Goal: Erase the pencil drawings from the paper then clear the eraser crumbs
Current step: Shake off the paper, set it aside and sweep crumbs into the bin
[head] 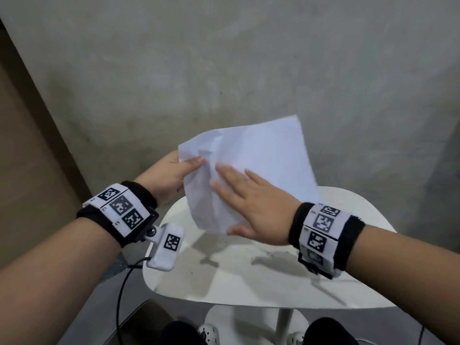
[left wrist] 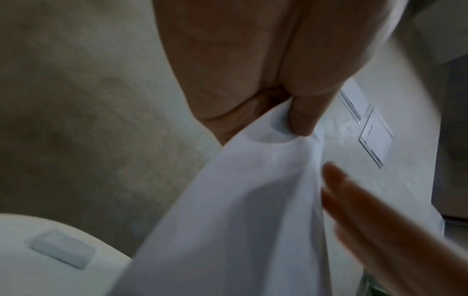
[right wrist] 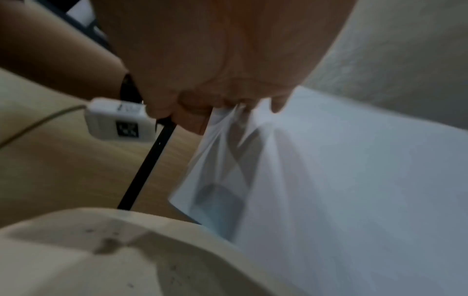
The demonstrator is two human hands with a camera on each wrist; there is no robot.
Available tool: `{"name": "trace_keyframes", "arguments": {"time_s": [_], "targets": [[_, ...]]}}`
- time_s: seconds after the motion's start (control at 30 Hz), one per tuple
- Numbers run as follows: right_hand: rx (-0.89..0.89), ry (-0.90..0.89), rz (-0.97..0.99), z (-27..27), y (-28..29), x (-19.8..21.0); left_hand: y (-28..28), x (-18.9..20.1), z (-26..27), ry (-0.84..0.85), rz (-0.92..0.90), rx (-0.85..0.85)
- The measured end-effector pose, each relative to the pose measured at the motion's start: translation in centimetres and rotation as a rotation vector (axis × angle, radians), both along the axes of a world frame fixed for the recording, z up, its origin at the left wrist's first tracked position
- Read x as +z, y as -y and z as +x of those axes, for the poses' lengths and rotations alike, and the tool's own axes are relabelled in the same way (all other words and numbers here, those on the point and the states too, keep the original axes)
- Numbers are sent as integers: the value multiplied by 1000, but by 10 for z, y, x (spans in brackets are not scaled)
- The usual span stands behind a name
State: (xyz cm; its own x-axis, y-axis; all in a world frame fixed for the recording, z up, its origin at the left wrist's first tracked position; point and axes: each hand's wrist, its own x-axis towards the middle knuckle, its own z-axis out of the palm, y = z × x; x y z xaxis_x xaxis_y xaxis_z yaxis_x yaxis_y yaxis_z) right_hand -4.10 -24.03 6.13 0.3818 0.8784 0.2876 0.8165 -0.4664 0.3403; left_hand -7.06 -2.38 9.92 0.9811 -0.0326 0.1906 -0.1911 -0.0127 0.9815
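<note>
Now left hand (head: pixel 171 174) pinches paper (head: pixel 263 155); right hand (head: pixel 254 205) flat.

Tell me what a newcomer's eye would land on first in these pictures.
First, the white paper, lifted off the table and tilted up in the middle of the head view. The left hand pinches its left edge, while the right hand lies flat against its face, fingers straight. Below it, dark eraser crumbs speck the white table, and an eraser lies there in the left wrist view.
</note>
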Motion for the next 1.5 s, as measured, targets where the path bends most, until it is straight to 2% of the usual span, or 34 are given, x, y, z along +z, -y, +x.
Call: {"name": "trace_keyframes", "arguments": {"time_s": [0.07, 0.17, 0.2, 0.3, 0.33, 0.37, 0.43, 0.47, 0.5, 0.57, 0.6, 0.63, 0.7, 0.73, 0.77, 0.83, 0.87, 0.9, 0.97, 1.0, 1.03, 1.1, 1.13, 1.17, 1.27, 1.3, 1.4, 1.47, 1.5], "targets": [[87, 66, 26, 0, 1, 3, -5, 0, -3, -19, 0, 6], [-90, -19, 138, 6, 3, 18, -4, 1, -7, -25, -14, -8], [-72, -38, 104, 4, 2, 17, -2, 2, -7, -26, -22, -4], [205, 41, -97, -7, -5, 1, 1, 7, -6, -8, -58, 31], [226, 69, -55, -5, -4, 0, 0, 8, -6, -1, -66, 37], [152, 65, 56, -1, -4, 5, -1, 9, -6, 1, -70, 37], [-120, -70, 309, 7, 0, 21, -3, 9, -7, -2, -72, 42], [-186, -131, 307, 8, 2, 24, -3, 9, -7, -4, -76, 46], [-120, -146, 219, 6, 3, 22, -3, 8, -7, -9, -83, 50], [119, -63, 20, -2, 2, 7, -4, 7, -6, -14, -99, 61], [191, -12, -1, -2, 2, 2, -5, 7, -6, -16, -108, 67], [170, -7, 45, 0, 2, 1, -5, 6, -6, -18, -112, 69], [-41, -77, 236, 8, 2, 11, -6, 4, -6, -22, -101, 67], [-114, -137, 266, 8, 1, 16, -5, 3, -6, -24, -93, 65], [-76, -124, 204, 7, 0, 16, -4, 3, -6, -26, -92, 67], [145, -48, -15, 4, -3, 4, -3, 3, -4, -20, -99, 79], [230, -13, -51, 5, -1, -2, -4, 2, -2, -16, -104, 84], [253, -3, 0, 8, 1, -5, -5, 3, -1, -17, -110, 92], [113, -41, 222, 12, 4, 5, -7, 1, 0, -20, -116, 102], [11, -78, 263, 12, 4, 12, -8, -1, 1, -22, -116, 105], [-32, -103, 201, 13, 4, 14, -8, -2, 2, -27, -118, 104], [-6, -163, -93, 9, 0, 8, -7, -2, 5, -23, -134, 110], [1, -210, -183, 5, -1, 3, -8, 0, 6, -7, -150, 127], [-34, -277, -189, 3, 1, 1, -10, 2, 7, 16, -165, 155], [-350, -485, 68, 24, 20, 10, -23, 7, 5, 110, -145, 259], [-468, -548, 84, 40, 30, 9, -27, 8, 4, 126, -126, 298], [-811, -673, -233, 67, 53, -9, -43, 2, 4, 147, -78, 381], [-864, -675, -420, 63, 60, -31, -52, -4, 2, 147, -29, 422], [-841, -690, -445, 57, 60, -39, -55, -7, 1, 144, 3, 444]]}}
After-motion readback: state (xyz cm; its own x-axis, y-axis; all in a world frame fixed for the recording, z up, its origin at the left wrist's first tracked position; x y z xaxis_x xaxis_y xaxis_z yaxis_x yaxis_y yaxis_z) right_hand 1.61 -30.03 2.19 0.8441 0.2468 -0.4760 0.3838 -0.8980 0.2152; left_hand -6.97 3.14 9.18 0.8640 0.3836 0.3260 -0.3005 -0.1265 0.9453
